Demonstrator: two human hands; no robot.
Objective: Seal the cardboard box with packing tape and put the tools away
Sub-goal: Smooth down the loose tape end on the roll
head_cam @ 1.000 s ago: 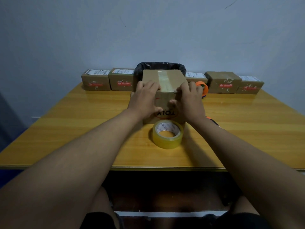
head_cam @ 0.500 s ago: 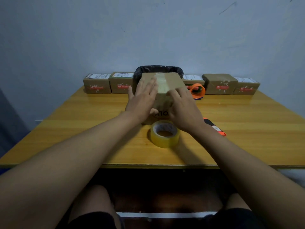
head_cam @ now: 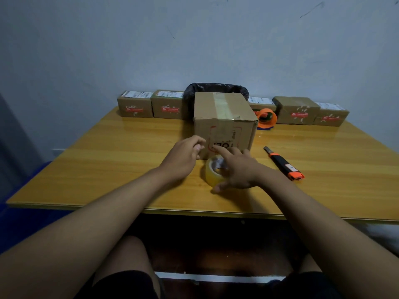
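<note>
A cardboard box (head_cam: 224, 117) stands in the middle of the wooden table (head_cam: 108, 165), its flaps closed under a strip of clear tape along the top. In front of it lies a roll of clear packing tape (head_cam: 212, 174). My right hand (head_cam: 237, 169) hovers over the roll with fingers spread, partly covering it; I cannot tell whether it touches. My left hand (head_cam: 183, 156) hangs just left of the box's front face, fingers loosely curled, holding nothing. An orange and black utility knife (head_cam: 285, 164) lies on the table to the right.
An orange tape dispenser (head_cam: 266, 118) sits behind the box at the right. Several small labelled boxes (head_cam: 135, 106) line the table's far edge along the wall. A black-lined bin (head_cam: 216, 88) stands behind the box.
Both hands have come off the top of the box and dropped toward me. The right hand is now over the tape roll, the left beside the box front.
</note>
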